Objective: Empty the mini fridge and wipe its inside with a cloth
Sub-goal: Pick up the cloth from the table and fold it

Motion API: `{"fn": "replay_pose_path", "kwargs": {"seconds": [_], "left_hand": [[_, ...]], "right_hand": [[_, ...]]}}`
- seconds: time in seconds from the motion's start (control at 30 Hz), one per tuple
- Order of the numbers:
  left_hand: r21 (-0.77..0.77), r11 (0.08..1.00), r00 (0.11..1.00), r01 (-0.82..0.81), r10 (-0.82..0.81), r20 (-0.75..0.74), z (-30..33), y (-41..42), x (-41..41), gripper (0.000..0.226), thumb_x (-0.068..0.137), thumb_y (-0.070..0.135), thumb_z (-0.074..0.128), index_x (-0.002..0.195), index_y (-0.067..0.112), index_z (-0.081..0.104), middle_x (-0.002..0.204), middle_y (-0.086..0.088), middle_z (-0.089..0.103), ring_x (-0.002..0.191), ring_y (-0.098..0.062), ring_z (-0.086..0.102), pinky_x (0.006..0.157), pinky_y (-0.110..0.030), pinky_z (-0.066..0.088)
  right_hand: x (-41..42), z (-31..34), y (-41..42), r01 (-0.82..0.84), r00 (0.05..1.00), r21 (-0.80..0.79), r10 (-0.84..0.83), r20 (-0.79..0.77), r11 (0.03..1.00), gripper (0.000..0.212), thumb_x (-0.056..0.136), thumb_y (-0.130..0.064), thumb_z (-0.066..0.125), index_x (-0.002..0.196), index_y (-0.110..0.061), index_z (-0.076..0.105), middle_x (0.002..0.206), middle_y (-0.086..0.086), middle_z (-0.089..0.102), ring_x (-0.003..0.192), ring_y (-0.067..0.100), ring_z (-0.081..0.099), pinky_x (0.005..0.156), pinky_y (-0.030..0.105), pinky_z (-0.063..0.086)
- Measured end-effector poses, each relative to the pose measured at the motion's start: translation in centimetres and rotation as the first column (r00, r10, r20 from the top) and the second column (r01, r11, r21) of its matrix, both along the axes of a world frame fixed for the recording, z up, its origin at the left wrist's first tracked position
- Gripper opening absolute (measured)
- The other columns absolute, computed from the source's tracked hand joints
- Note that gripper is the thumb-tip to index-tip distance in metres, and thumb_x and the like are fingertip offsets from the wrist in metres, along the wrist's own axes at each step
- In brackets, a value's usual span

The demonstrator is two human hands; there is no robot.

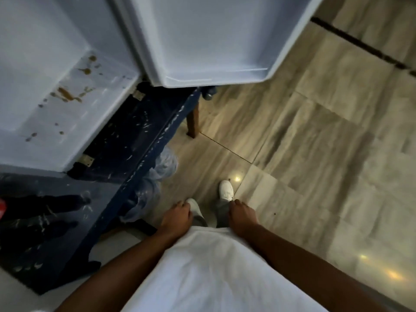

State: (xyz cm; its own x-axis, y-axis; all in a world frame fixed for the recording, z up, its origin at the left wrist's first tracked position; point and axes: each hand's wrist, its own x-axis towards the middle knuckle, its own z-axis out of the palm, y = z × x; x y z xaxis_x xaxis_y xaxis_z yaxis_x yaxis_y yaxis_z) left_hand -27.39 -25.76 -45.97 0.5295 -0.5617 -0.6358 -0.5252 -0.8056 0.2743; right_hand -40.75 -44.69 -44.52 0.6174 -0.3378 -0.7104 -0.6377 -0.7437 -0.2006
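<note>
The white mini fridge stands open at the upper left on a dark blue table. Nothing sits inside it that I can see, and brown stains spot its floor. Its door hangs open at the top centre, with bare inner shelves. My left hand and my right hand hang low by the hem of my white shirt, well below the fridge. The fingers of both are curled with nothing in them. No cloth is in view.
Dark shapes and a red item lie on the table at the left. Clear plastic bulges at the table's edge by my white shoes. A wooden table leg stands on the tiled floor.
</note>
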Motion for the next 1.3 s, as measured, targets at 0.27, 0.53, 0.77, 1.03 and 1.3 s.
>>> {"fn": "replay_pose_path", "kwargs": {"seconds": [0.27, 0.53, 0.77, 1.03, 1.3], "left_hand": [[0.027, 0.978, 0.978, 0.206, -0.206, -0.015, 0.0, -7.2, -2.6, 0.031, 0.103, 0.026, 0.043, 0.120, 0.012, 0.065, 0.129, -0.011, 0.065, 0.118, -0.028, 0.062, 0.098, -0.035, 0.047], [0.010, 0.968, 0.968, 0.251, -0.251, 0.010, -0.2, -17.9, -7.7, 0.022, 0.102, 0.025, 0.046, 0.098, 0.014, 0.065, 0.108, -0.007, 0.067, 0.099, -0.023, 0.063, 0.083, -0.033, 0.047], [0.035, 0.971, 0.969, 0.237, -0.239, 0.062, 1.4, -29.5, -10.9, 0.022, 0.100, 0.029, 0.050, 0.097, 0.012, 0.064, 0.108, -0.010, 0.066, 0.099, -0.027, 0.062, 0.079, -0.034, 0.045], [0.012, 0.935, 0.935, 0.353, -0.354, 0.020, 1.5, -41.8, -11.8, 0.027, 0.100, 0.029, 0.049, 0.101, 0.007, 0.065, 0.111, -0.014, 0.068, 0.102, -0.032, 0.063, 0.082, -0.036, 0.048], [0.018, 0.931, 0.930, 0.366, -0.365, -0.045, -0.5, -55.3, -7.5, 0.026, 0.097, 0.030, 0.051, 0.097, 0.009, 0.067, 0.106, -0.013, 0.072, 0.098, -0.031, 0.066, 0.082, -0.038, 0.050]], "right_hand": [[-7.6, -0.3, -3.4, 0.174, 0.981, 0.000, -0.173, -0.083, 0.985, 0.033, 0.098, -0.029, 0.047, 0.128, -0.017, 0.056, 0.135, 0.010, 0.061, 0.123, 0.033, 0.062, 0.093, 0.043, 0.051], [-14.2, -1.4, -12.5, 0.330, 0.944, 0.064, -0.328, -0.050, 0.942, 0.034, 0.100, -0.034, 0.044, 0.125, -0.016, 0.057, 0.133, 0.011, 0.062, 0.121, 0.034, 0.061, 0.091, 0.042, 0.050], [-18.9, -1.4, -20.7, 0.405, 0.914, 0.092, -0.400, -0.068, 0.910, 0.028, 0.097, -0.034, 0.048, 0.117, -0.018, 0.058, 0.128, 0.008, 0.064, 0.120, 0.032, 0.062, 0.089, 0.041, 0.050], [-19.3, -2.2, -28.6, 0.485, 0.873, 0.126, -0.473, -0.115, 0.865, 0.027, 0.095, -0.031, 0.049, 0.115, -0.017, 0.060, 0.127, 0.008, 0.066, 0.117, 0.033, 0.064, 0.085, 0.039, 0.049], [-16.3, -2.9, -41.5, 0.509, 0.857, 0.103, -0.490, -0.160, 0.855, 0.029, 0.096, -0.035, 0.049, 0.113, -0.016, 0.062, 0.124, 0.011, 0.068, 0.114, 0.033, 0.065, 0.083, 0.036, 0.048]]}}
